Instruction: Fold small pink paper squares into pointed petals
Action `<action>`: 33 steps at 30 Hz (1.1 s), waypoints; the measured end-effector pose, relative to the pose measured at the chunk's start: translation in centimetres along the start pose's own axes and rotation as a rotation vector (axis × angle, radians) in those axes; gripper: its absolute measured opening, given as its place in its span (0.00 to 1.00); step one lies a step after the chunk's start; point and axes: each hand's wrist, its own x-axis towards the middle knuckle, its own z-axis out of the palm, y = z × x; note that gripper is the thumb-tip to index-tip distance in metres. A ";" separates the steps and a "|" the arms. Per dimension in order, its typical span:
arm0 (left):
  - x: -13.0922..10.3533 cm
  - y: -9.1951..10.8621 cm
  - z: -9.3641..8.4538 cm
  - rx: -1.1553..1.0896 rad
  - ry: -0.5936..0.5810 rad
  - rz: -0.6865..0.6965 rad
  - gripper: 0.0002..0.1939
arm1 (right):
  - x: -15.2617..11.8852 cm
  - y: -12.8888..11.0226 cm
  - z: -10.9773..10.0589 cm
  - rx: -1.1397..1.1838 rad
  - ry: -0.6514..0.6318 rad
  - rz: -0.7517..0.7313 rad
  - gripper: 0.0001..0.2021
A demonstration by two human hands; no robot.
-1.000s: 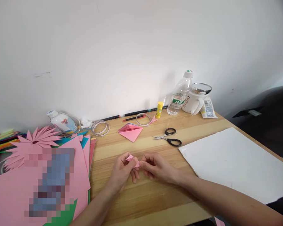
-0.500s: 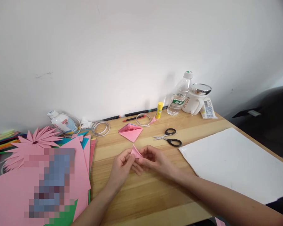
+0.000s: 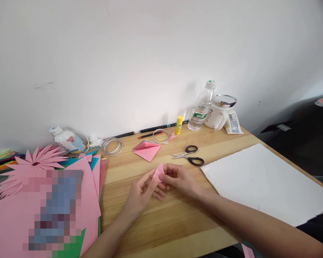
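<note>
A small folded pink paper piece (image 3: 159, 172) is held up between both hands above the wooden table (image 3: 140, 229). My left hand (image 3: 143, 190) pinches its lower left side with the thumb in front, the other fingers partly curled behind. My right hand (image 3: 179, 179) grips its right side between thumb and fingers. Behind the hands lies a stack of folded pink papers (image 3: 147, 150) with a blue edge. Black-handled scissors (image 3: 190, 156) rest slightly open to the right of that stack.
Pink sheets (image 3: 13, 222) and a spiky pink paper form (image 3: 34, 164) cover the left. Along the wall are a white bottle (image 3: 68, 139), tape rolls (image 3: 112, 146), pens, a yellow glue stick (image 3: 179, 125), a water bottle (image 3: 201, 105) and a mug (image 3: 219, 113). A white board (image 3: 263, 182) lies right.
The small pink piece has turned in my fingers, its point now higher and further right. Both hands have shifted slightly right with it. The whole view has moved a little.
</note>
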 end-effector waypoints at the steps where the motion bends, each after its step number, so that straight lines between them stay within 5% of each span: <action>1: 0.1 0.1 -0.1 -0.054 0.006 -0.023 0.25 | 0.0 -0.1 -0.1 -0.001 -0.009 0.007 0.16; 8: 0.3 0.3 -0.7 -0.206 -0.082 -0.243 0.19 | -0.1 -0.4 -0.2 -0.009 -0.044 0.044 0.16; 33: 0.3 0.2 -0.6 -0.312 -0.047 -0.287 0.17 | -0.4 -0.2 0.6 0.044 0.016 0.011 0.14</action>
